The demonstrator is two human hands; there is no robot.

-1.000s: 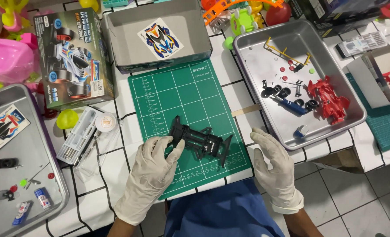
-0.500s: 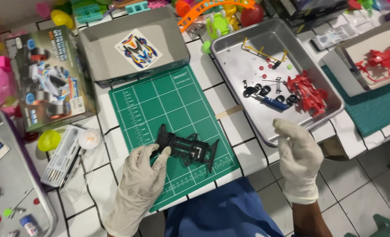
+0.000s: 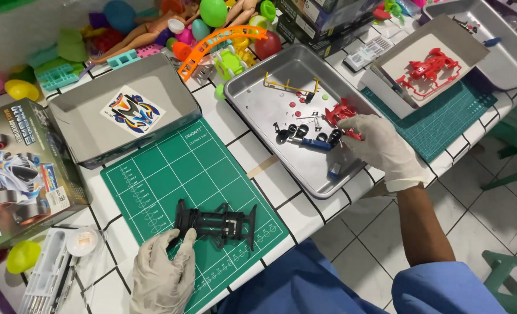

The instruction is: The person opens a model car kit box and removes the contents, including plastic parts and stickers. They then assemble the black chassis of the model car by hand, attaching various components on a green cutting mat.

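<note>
The black toy car frame (image 3: 216, 222) is flat and long, with thin bars and open gaps, and it lies on the green cutting mat (image 3: 171, 168) near the table edge. The left hand (image 3: 160, 273), in a white glove, touches its left end with loose fingers, not gripping. The right hand (image 3: 380, 148) reaches into the metal tray (image 3: 258, 102) and its fingertips close on the red part (image 3: 341, 113), beside 1 blue screwdriver (image 3: 312, 142).

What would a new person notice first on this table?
The black toy car chassis lies on the green cutting mat near the front edge, with the gloved left hand touching its near end. To the right, the gloved right hand reaches into the metal tray of small parts, at the red piece.
</note>
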